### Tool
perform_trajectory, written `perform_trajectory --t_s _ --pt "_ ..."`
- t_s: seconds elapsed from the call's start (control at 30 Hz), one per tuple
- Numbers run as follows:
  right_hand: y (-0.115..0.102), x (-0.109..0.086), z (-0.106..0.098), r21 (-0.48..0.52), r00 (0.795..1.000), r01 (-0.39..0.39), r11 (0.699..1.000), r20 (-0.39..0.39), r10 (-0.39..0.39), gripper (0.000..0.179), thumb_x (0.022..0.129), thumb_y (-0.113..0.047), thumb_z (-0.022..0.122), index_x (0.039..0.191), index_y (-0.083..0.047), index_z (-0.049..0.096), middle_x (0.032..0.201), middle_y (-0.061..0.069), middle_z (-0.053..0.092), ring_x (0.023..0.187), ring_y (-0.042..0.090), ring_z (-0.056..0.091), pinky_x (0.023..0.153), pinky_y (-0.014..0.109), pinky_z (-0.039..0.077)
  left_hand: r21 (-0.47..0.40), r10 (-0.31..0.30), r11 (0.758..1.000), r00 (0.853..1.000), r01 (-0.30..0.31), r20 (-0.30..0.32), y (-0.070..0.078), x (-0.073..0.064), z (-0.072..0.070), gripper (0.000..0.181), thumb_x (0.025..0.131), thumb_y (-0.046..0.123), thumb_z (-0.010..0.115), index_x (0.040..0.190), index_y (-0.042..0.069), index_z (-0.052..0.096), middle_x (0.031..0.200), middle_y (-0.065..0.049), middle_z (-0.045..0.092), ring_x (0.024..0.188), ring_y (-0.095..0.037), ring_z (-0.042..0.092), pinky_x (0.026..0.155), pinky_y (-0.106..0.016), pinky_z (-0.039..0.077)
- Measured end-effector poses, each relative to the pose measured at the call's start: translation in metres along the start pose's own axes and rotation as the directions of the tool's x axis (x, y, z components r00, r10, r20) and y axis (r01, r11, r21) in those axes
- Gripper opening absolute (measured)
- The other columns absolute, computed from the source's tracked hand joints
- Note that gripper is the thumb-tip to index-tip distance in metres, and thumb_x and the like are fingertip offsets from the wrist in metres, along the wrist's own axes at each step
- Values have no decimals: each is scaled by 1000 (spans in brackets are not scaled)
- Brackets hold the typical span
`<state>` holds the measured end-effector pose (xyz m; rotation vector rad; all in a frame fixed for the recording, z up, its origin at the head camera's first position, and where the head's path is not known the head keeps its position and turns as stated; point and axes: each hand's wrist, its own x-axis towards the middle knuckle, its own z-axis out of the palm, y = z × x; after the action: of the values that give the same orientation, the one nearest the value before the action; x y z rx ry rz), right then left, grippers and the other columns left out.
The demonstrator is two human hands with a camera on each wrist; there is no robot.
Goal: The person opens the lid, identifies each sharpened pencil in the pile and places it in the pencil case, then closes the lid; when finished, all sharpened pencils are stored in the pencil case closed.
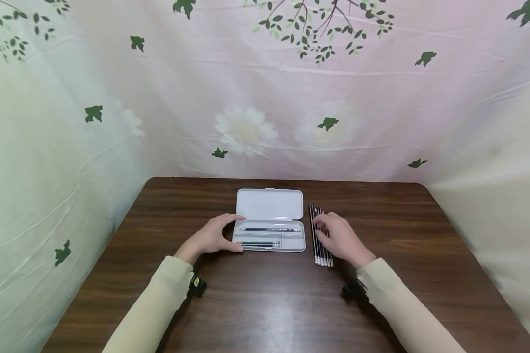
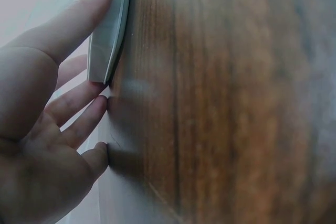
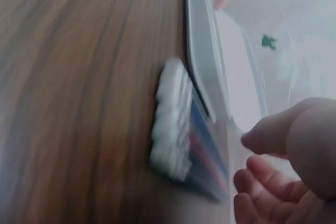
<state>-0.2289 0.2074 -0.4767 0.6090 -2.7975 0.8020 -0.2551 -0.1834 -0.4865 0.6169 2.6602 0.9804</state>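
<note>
Pencils, dark and slender with pale ends (image 1: 320,252), lay side by side beneath the nearer right hand (image 1: 339,238), long axis running away from the person, just right of an open, white, rectangular pencil case (image 1: 293,243). Right thumb and fingers stood apart, any contact unclear; the left hand (image 1: 209,238) gripped the case's left end. Blur softened the pencils in the right wrist view.
</note>
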Motion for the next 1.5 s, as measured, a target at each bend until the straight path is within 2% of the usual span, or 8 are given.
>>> perform_trajectory --t_s 0.13,0.23,0.6,0.83,1.13,1.33,1.5 --pt "17 -10 -6 -8 995 -89 996 45 89 25 93 -2 73 118 -1 72 99 10 68 87 22 65 77 42 57 3 -2 1000 1000 2 2 1 0 -2 90 78 46 94 153 20 53 159 -9 49 147 -31 44 119 -55 38" --pt "22 -13 -8 -9 989 -123 992 77 123 27 93 -4 73 119 1 70 97 10 68 88 23 64 78 43 57 -2 -1 1000 1000 1 1 2 -1 -2 90 77 46 94 153 20 54 159 -9 49 146 -32 45 119 -56 39" --pt "24 -15 -10 -5 988 -136 991 70 136 29 90 -3 74 117 4 68 91 9 68 84 24 62 75 43 55 13 -8 1000 1000 8 12 -1 1 0 89 78 47 94 153 22 54 158 -7 49 146 -29 45 119 -53 38" --pt "24 -16 -12 -27 986 -153 988 55 154 32 86 -2 75 116 6 66 89 10 69 83 25 64 76 46 55 7 -1 1000 1000 1 5 -2 2 0 89 77 46 94 153 22 54 158 -7 50 146 -29 46 119 -53 39" --pt "24 -15 -13 -31 974 -202 979 104 204 34 86 1 73 119 6 65 93 12 69 84 26 64 74 43 57 19 -9 1000 1000 9 4 -1 1 -2 89 77 46 94 153 22 54 158 -8 49 146 -30 45 119 -54 39" --pt "22 -18 -15 -15 964 -241 970 108 241 35 87 1 71 122 7 64 96 14 71 87 26 67 74 42 59 20 -13 1000 1000 13 5 1 0 -2 88 77 47 94 152 22 55 158 -7 50 145 -30 46 119 -53 38" --pt "22 -21 -18 -6 965 -246 969 96 245 36 88 -1 72 122 9 66 98 15 72 89 26 68 75 43 59 11 -7 1000 1000 7 1 2 -1 -2 87 78 47 94 152 21 55 157 -8 51 145 -30 46 119 -54 38"
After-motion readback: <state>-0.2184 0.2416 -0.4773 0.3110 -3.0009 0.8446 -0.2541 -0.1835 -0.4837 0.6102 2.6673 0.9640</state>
